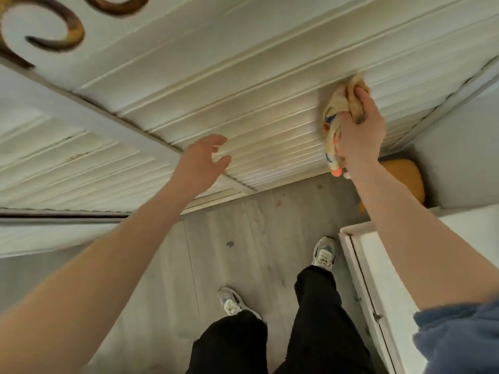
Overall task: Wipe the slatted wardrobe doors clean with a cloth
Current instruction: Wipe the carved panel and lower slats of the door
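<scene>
Bunched in the right hand (357,136), the soft, limp cloth (341,109) presses against the slatted wardrobe door (243,103) near its right edge. Holding it wadded lets it follow the slats. Left hand (205,160) hovers with fingers apart, empty, near the door's lower left corner.

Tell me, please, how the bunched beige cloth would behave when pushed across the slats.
Probably floppy: the bunched beige cloth crumples into folds in the right hand, a tail hanging below. Likely light, as one hand holds it up. Pressed on the white slatted door, it should mould to the ridges.
</scene>
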